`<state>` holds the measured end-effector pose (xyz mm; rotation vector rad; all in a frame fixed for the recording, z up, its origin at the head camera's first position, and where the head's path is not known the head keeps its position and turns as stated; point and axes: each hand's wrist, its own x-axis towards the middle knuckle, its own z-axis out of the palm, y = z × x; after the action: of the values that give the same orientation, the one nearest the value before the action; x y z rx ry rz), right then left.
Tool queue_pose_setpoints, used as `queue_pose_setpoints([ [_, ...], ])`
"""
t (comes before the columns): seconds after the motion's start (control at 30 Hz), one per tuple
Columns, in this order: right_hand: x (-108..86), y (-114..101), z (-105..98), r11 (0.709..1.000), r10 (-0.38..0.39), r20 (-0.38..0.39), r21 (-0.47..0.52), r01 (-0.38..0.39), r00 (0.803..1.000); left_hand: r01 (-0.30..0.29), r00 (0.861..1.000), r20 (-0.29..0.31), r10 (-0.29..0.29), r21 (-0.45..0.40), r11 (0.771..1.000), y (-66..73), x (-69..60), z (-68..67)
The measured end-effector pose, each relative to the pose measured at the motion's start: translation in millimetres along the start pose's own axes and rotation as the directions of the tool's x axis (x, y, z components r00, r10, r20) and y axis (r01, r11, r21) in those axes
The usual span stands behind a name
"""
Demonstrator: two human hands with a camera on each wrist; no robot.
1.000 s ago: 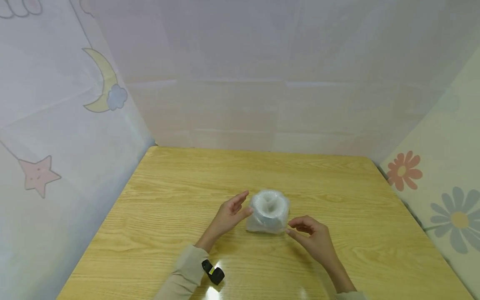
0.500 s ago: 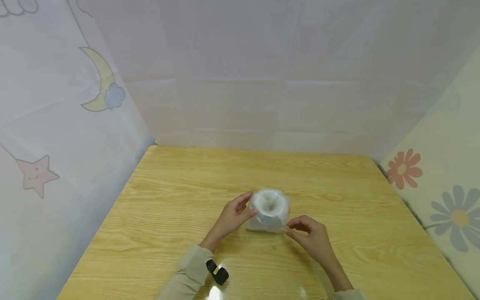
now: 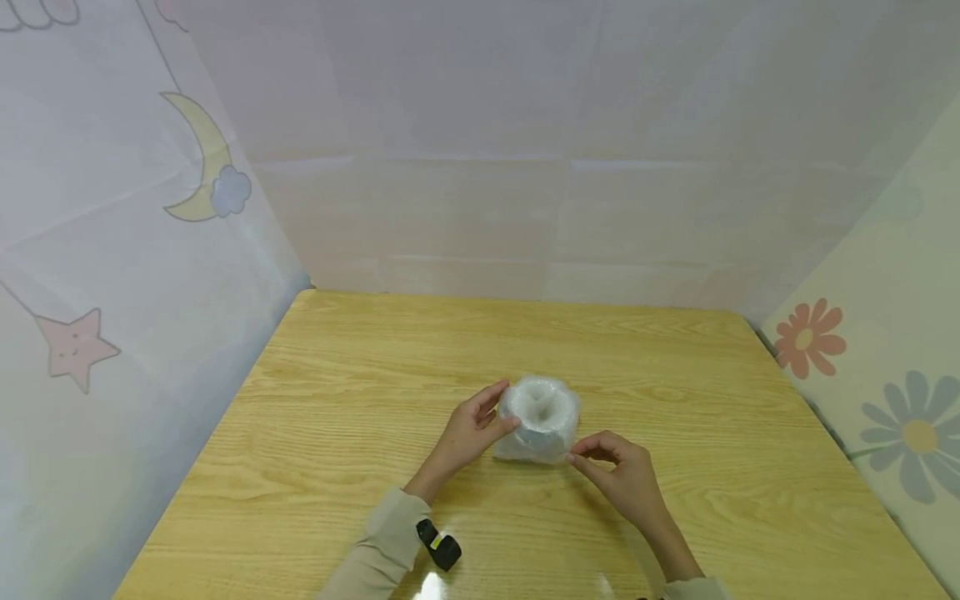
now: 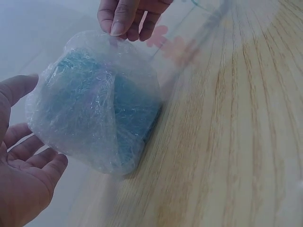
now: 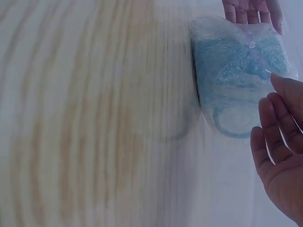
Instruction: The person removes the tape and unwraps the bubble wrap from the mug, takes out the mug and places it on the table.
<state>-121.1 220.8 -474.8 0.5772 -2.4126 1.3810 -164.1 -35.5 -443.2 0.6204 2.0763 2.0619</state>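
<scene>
A squat bundle in clear bubble wrap point(image 3: 537, 421) stands on the wooden table, with a round hollow in its top. Something blue-green point(image 4: 87, 87) shows through the film in both wrist views, its kind hidden. A ring-like loop point(image 5: 218, 118) shows near its lower end in the right wrist view. My left hand point(image 3: 465, 433) is at the bundle's left side, thumb near the front and fingers spread loosely; firm contact is unclear. At the front right lower corner, my right hand point(image 3: 626, 479) pinches the wrap's edge between thumb and forefinger.
The wood-grain table point(image 3: 360, 358) surrounds the bundle. Pale printed sheets point(image 3: 480, 217) rise behind and on both sides. A black device point(image 3: 438, 546) is worn at the left wrist, over a beige sleeve point(image 3: 382, 533).
Both hands have closed in on the bundle: the left moved rightward to its side, and the right shifted slightly left to the wrap's corner. The bundle stays nearly in place.
</scene>
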Motion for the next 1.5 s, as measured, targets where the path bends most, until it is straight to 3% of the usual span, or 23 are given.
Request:
queue_pose_setpoints([
  [0.3, -0.1, -1, -1, 1.0, -0.01, 0.03, -0.017, 0.011, 0.999, 0.0, 1.0, -0.007, 0.0, -0.041, 0.999, 0.2, 0.6, 1.8],
  [0.57, -2.0, -4, 0, 1.0, -0.009, 0.112, -0.006, 0.01, 0.994, 0.017, 1.0, 0.004, -0.016, -0.043, 0.999, 1.5, 1.0, 1.3],
  [0.93, -6.8, -11, -5, 0.997, -0.042, 0.266, 0.069, 0.024, 0.963, 0.017, 1.0, 0.007, -0.017, -0.052, 0.998, 1.2, 2.0, 1.5],
  [1.4, -8.3, -11, -5, 0.99, -0.097, 0.318, 0.13, 0.058, 0.943, 0.03, 1.0, 0.003, -0.029, -0.063, 0.998, -0.5, 1.6, 2.6],
  [1.5, -9.1, -11, -6, 0.989, -0.104, 0.312, 0.13, 0.067, 0.944, 0.04, 0.999, -0.005, -0.04, -0.059, 0.997, -10.2, 4.2, 2.1],
])
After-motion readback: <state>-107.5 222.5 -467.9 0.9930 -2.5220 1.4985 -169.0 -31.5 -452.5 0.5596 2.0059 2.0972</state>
